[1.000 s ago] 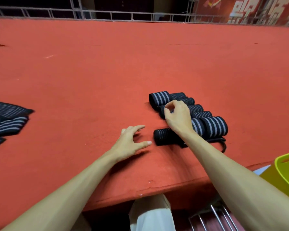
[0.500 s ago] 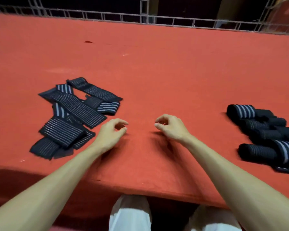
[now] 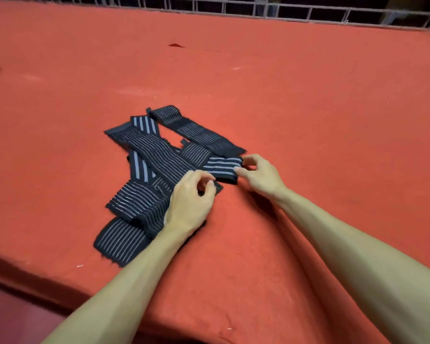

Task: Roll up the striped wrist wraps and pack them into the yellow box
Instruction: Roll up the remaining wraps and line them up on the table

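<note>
Red table (image 3: 308, 108) holds tangled striped wrist wraps (image 3: 159, 155). Right hand (image 3: 261, 176) pinches one wrap's end, likely to start rolling. Left hand (image 3: 190, 202) hovers curled, its grasp unclear.

One head-worn wide-angle camera looks forward and down, close over the red table (image 3: 308, 108)
</note>
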A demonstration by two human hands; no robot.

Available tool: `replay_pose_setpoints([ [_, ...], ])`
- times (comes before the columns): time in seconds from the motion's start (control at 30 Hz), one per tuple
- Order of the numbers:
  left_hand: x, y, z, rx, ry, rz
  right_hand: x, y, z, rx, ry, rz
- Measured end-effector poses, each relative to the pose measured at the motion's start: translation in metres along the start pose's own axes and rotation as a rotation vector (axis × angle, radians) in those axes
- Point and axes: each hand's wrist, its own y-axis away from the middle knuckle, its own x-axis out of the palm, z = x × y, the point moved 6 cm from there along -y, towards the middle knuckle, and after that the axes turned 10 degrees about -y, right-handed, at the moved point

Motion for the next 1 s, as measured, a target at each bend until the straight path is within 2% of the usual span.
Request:
replay_pose_setpoints([
  [0.17,-0.002,0.002,-0.002,0.010,0.062,-0.027,0.015,-0.026,-0.004,0.064,-0.035,-0.084],
  [0.33,-0.004,0.004,-0.002,0.019,0.075,-0.043,0.014,-0.027,-0.001,0.080,-0.054,-0.050],
  [0.43,-0.002,0.006,-0.003,0.068,0.018,0.009,0.010,-0.012,0.012,-0.037,-0.077,-0.014],
  [0.53,0.000,0.011,-0.013,0.193,-0.144,0.078,-0.010,0.008,0.032,-0.206,-0.001,-0.011],
  [0.67,0.001,0.021,-0.031,0.298,-0.249,0.093,-0.050,0.032,0.041,-0.266,-0.004,-0.026],
  [0.8,0.014,0.037,-0.063,0.417,-0.300,0.182,-0.095,0.057,0.033,-0.184,0.002,-0.040],
  [1.0,0.045,0.067,-0.134,0.615,-0.316,0.246,-0.168,0.117,0.028,-0.013,-0.185,0.138],
])
